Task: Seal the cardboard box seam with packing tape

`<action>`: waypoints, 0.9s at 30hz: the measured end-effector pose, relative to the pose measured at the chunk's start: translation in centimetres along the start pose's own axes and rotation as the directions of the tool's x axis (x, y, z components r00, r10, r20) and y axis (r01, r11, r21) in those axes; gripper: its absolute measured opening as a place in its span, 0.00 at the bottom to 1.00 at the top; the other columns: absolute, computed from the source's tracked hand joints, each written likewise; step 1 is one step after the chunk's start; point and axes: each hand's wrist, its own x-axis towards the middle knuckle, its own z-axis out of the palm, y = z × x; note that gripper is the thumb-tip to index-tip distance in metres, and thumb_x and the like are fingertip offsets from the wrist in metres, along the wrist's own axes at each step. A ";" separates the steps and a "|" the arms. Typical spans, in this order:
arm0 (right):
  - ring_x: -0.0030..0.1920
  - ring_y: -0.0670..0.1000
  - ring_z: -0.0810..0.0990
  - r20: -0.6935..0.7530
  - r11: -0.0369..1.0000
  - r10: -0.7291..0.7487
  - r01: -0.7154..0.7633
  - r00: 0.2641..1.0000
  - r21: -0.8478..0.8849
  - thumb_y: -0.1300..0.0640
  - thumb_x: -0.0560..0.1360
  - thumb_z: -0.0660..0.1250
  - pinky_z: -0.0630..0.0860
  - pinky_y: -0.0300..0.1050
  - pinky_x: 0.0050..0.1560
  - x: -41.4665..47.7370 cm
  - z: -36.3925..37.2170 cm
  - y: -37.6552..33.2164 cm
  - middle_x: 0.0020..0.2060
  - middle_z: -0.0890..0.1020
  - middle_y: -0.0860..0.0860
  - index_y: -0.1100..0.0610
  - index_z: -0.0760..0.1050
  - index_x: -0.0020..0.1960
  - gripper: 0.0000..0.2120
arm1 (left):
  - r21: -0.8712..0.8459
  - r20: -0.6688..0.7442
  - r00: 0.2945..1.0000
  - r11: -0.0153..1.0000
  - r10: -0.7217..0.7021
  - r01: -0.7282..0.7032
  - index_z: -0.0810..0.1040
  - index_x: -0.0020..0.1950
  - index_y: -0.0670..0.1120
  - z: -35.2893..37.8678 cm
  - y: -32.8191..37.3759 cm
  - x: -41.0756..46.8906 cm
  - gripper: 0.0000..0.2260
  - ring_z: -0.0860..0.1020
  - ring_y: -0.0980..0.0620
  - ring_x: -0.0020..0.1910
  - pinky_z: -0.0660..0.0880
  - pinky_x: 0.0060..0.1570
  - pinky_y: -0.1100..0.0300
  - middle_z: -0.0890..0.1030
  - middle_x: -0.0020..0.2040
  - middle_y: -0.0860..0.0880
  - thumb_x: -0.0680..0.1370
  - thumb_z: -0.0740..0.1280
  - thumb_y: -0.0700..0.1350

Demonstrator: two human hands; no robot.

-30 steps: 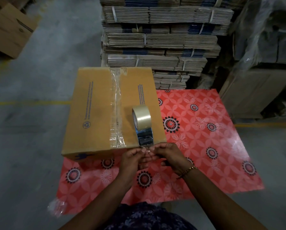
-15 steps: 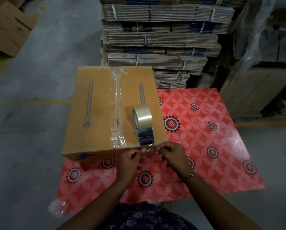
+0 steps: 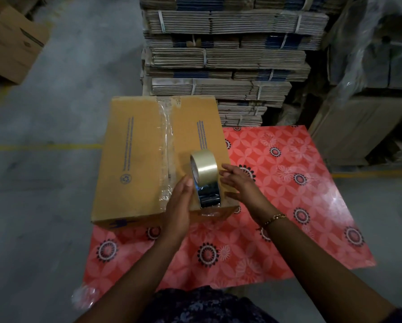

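Note:
A brown cardboard box (image 3: 134, 159) lies on a red flowered mat (image 3: 288, 206), with clear tape running along its middle seam (image 3: 165, 145). A roll of clear packing tape (image 3: 203, 166) stands on edge on the box's right flap, a strip of tape (image 3: 208, 197) trailing from it to the near edge. My left hand (image 3: 179, 206) rests flat against the left side of the strip, fingers straight. My right hand (image 3: 239, 180) hovers open just right of the roll, fingers spread, not clearly touching it.
Bundled flat cartons (image 3: 223, 57) are stacked high right behind the box. A made-up carton (image 3: 11, 43) sits at the far left on the grey floor. Wrapped goods and a large brown box (image 3: 358, 127) stand at the right. A yellow floor line (image 3: 43, 146) runs left.
Both hands have left the tape end at the box's near edge and moved up onto the box top, one to each side of the roll and strip.

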 end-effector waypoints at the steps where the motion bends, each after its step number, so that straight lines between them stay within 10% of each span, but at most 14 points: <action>1: 0.67 0.51 0.74 0.038 1.000 0.013 -0.012 0.999 -0.018 0.56 0.81 0.60 0.73 0.52 0.63 0.1 0.3 -0.4 0.68 0.76 0.50 0.49 0.70 0.72 0.20 | -0.043 0.046 0.997 0.997 -0.060 0.062 0.76 0.66 0.59 0.3 0.2 0.6 0.15 0.77 0.61 0.62 0.73 0.60 0.63 0.80 0.65 0.57 0.83 0.57 0.59; 5: 0.59 0.51 0.80 0.150 0.998 -0.013 0.021 0.989 -0.058 0.67 0.74 0.61 0.79 0.45 0.55 -0.5 1.3 -0.7 0.62 0.80 0.51 0.50 0.71 0.69 0.26 | -0.116 0.148 0.979 0.981 -0.139 0.157 0.79 0.65 0.55 1.4 0.1 1.6 0.18 0.85 0.55 0.53 0.81 0.45 0.62 0.86 0.57 0.52 0.84 0.54 0.59; 8: 0.62 0.60 0.80 0.163 0.990 -0.085 0.101 0.983 -0.094 0.67 0.67 0.62 0.77 0.61 0.61 -0.7 0.9 -0.3 0.62 0.81 0.56 0.49 0.72 0.71 0.33 | -0.096 0.175 0.975 0.983 -0.136 0.154 0.78 0.66 0.55 2.1 -0.4 1.9 0.21 0.85 0.53 0.56 0.82 0.49 0.58 0.86 0.58 0.51 0.81 0.56 0.62; 16: 0.63 0.66 0.77 0.085 0.980 -0.165 0.173 0.983 -0.095 0.68 0.65 0.61 0.74 0.68 0.58 0.2 -7.9 -0.1 0.62 0.81 0.58 0.48 0.74 0.69 0.34 | -0.032 0.273 0.953 0.988 -0.134 0.148 0.75 0.52 0.59 10.3 0.5 4.3 0.13 0.82 0.71 0.37 0.74 0.33 0.75 0.85 0.39 0.65 0.85 0.51 0.53; 27: 0.60 0.64 0.80 -0.049 0.992 -0.018 0.012 0.999 -0.123 0.69 0.66 0.61 0.75 0.70 0.59 4.7 -27.4 5.1 0.60 0.83 0.55 0.49 0.73 0.70 0.34 | 0.139 0.344 0.900 0.962 -0.268 0.233 0.69 0.75 0.56 30.0 -4.4 9.8 0.41 0.75 0.65 0.59 0.70 0.56 0.64 0.76 0.67 0.55 0.70 0.52 0.79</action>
